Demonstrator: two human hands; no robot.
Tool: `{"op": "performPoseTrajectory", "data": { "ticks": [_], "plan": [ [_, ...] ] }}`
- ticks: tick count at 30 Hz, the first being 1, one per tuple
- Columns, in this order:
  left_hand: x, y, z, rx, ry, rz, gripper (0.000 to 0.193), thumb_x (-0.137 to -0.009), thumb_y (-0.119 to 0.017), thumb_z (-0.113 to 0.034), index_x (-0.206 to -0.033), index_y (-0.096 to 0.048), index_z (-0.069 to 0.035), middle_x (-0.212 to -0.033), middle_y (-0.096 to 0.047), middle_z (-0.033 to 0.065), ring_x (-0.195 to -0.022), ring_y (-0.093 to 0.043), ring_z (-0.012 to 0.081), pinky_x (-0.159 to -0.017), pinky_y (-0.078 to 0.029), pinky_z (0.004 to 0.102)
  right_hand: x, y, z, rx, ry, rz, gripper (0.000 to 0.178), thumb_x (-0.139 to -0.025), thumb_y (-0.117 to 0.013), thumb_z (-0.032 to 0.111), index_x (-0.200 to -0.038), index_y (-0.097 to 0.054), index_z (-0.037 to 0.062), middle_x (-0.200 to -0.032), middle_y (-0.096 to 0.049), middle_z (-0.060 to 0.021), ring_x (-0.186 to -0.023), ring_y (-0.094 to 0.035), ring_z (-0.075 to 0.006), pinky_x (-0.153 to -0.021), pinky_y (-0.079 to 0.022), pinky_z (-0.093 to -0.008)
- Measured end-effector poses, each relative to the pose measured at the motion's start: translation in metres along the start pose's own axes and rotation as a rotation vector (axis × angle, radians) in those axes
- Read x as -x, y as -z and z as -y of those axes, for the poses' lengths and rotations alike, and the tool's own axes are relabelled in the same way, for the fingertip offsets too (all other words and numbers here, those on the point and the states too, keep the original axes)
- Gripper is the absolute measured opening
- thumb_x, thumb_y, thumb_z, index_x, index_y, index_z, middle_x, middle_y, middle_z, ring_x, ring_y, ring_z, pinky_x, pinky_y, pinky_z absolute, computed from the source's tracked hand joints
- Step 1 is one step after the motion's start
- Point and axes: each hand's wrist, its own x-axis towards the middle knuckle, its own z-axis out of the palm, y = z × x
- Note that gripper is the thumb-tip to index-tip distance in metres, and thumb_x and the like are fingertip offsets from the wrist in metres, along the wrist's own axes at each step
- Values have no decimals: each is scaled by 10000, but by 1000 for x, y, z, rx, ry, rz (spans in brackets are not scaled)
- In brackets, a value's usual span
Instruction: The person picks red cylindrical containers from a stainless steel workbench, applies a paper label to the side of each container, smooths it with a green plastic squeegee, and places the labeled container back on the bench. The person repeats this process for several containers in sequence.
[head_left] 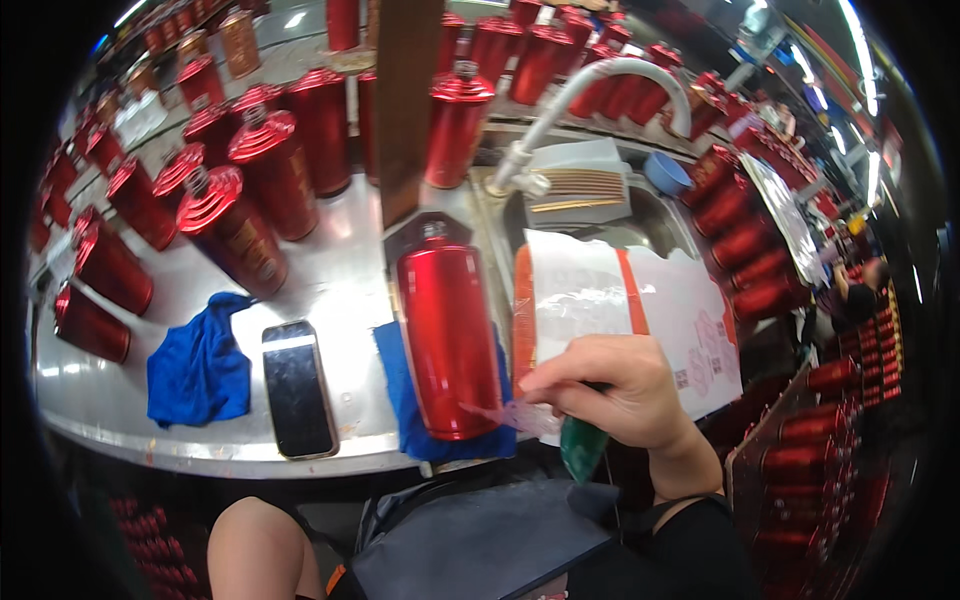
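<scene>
My right hand (625,390) is above the front edge of the steel counter, its fingers closed in a pinch on a thin, clear pinkish film (515,415). The film's end reaches the lower part of a glossy red bottle (445,330). A dark green, pointed object (582,447) sticks out below the palm; its kind is unclear. The red bottle lies with its neck away from me, on a folded blue cloth (400,400). My left hand is out of view.
Left on the counter are a crumpled blue cloth (203,362), a phone (298,388) and several standing red bottles (230,225). A white sheet (680,320) lies before the sink (650,225) with its curved faucet (600,72). A brown post (404,110) rises behind the lying bottle.
</scene>
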Motion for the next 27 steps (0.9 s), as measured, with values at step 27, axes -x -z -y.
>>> {"op": "performPoseTrajectory", "data": {
  "ticks": [27],
  "plan": [
    [20,-54,75,48,668,-16,1074,-914,-775,-361,-1597,-77,85,-1532,-340,293,-1425,-389,386,-1180,-329,422,-56,-29,-76,-224,-300,-222,191,-959,-727,158,-1026,-626,11,-636,-630,-8,-647,-591,-54,-626,-437,-221]
  ]
}}
